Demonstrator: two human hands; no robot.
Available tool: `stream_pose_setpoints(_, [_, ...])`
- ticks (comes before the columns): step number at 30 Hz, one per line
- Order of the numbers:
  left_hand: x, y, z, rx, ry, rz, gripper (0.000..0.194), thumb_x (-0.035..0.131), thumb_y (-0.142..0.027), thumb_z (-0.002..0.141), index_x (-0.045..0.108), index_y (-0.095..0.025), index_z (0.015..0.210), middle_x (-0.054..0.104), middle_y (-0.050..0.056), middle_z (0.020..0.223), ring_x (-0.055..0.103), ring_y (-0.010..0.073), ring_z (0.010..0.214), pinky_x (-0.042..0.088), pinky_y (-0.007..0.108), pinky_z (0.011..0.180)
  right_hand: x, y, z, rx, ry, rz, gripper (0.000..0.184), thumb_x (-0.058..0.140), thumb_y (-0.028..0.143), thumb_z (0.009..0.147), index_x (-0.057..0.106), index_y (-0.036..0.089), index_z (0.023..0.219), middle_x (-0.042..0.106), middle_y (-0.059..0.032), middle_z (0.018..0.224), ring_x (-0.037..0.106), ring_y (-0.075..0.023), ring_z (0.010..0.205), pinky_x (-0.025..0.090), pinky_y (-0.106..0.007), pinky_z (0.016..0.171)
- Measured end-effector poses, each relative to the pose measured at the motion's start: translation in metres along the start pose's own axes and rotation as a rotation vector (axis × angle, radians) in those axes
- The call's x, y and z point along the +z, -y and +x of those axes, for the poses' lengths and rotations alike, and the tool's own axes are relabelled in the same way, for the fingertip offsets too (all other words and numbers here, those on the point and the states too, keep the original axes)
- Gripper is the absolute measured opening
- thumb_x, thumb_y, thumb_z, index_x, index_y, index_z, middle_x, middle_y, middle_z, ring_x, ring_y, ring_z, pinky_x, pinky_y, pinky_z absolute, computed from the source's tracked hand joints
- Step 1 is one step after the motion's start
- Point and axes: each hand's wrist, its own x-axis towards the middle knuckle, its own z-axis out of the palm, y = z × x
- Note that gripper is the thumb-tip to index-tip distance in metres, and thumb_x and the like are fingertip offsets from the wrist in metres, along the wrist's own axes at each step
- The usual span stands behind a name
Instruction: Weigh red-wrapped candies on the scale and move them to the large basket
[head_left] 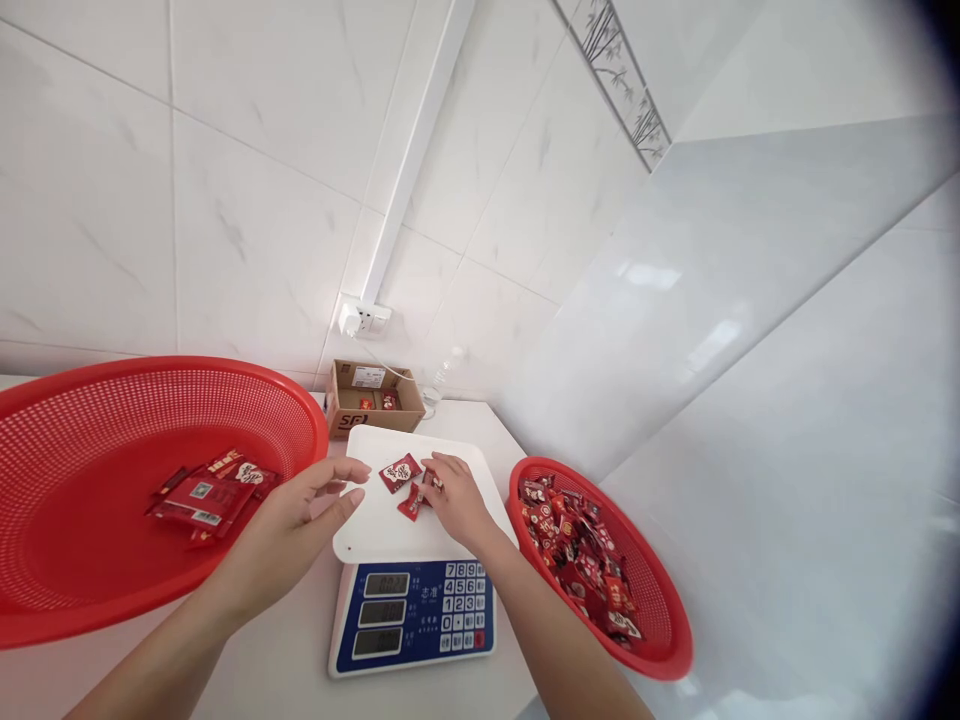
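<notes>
Near the middle of the bench (262, 670), a flat red packet (400, 473) and a twist-ended sweet (411, 503) lie on the white pan (367, 540) of a scale (416, 620). The right hand (457, 508) reaches over the pan from its right side, fingers bent down onto the sweets just beside the packet; whether they are clamped on one I cannot tell. The left hand (300, 520) is at the pan's left edge, thumb and fingers apart with nothing between them.

The likeliest trouble is a false reading: any weight from the right fingers or wrist on the pan would add to the load. A brush from the left thumb would do the same. The slick-looking wrappers could also slide off if swept towards an edge.

A large red basket (82, 530) stands close along the bench's left side, so a stray elbow might nudge it against the pan. The smaller basket (679, 650), full of sweets, seems to reach past the bench's right edge; if it is poorly supported, a knock from the right forearm could tip it.
</notes>
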Motion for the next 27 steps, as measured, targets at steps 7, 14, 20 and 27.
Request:
stream_pose_setpoints(7, [0.001, 0.001, 0.002, -0.006, 0.016, 0.023, 0.038, 0.053, -0.057, 0.077, 0.064, -0.028, 0.098, 0.069, 0.005, 0.106, 0.064, 0.0272, 0.100, 0.057, 0.034, 0.075, -0.004, -0.009, -0.012, -0.049, 0.272, -0.311, 0.046, 0.050, 0.039, 0.089, 0.049, 0.036, 0.135, 0.022, -0.0008, 0.155, 0.001, -0.0317, 0.144, 0.008, -0.058, 0.111])
stream_pose_setpoints(14, [0.002, -0.004, -0.003, 0.012, 0.027, 0.139, 0.036, 0.052, -0.054, 0.078, 0.063, -0.027, 0.099, 0.068, 0.005, 0.110, 0.061, 0.0268, 0.106, 0.052, 0.035, 0.087, 0.004, -0.018, 0.004, -0.039, 0.267, -0.315, 0.045, 0.048, 0.039, 0.091, 0.046, 0.038, 0.136, 0.032, -0.0030, 0.152, 0.012, -0.0329, 0.143, 0.009, -0.062, 0.109])
stream_pose_setpoints(20, [-0.003, -0.006, -0.002, 0.046, -0.086, 0.103, 0.033, 0.051, -0.051, 0.083, 0.062, -0.027, 0.102, 0.066, 0.004, 0.112, 0.058, 0.0242, 0.109, 0.049, 0.037, 0.090, -0.059, -0.034, -0.022, -0.013, -0.006, -0.325, 0.054, 0.046, 0.045, 0.089, 0.042, 0.028, 0.140, 0.032, -0.0046, 0.152, 0.018, -0.0253, 0.142, 0.016, -0.049, 0.114])
stream_pose_setpoints(27, [-0.004, 0.000, 0.004, 0.172, -0.314, -0.266, 0.029, 0.052, -0.050, 0.086, 0.063, -0.026, 0.100, 0.065, 0.004, 0.105, 0.059, 0.0183, 0.104, 0.046, 0.035, 0.094, -0.143, -0.092, -0.087, 0.556, 0.089, -0.583, 0.065, 0.054, 0.041, 0.083, 0.037, 0.021, 0.143, 0.052, -0.0115, 0.137, 0.050, -0.0303, 0.122, 0.040, -0.041, 0.099])
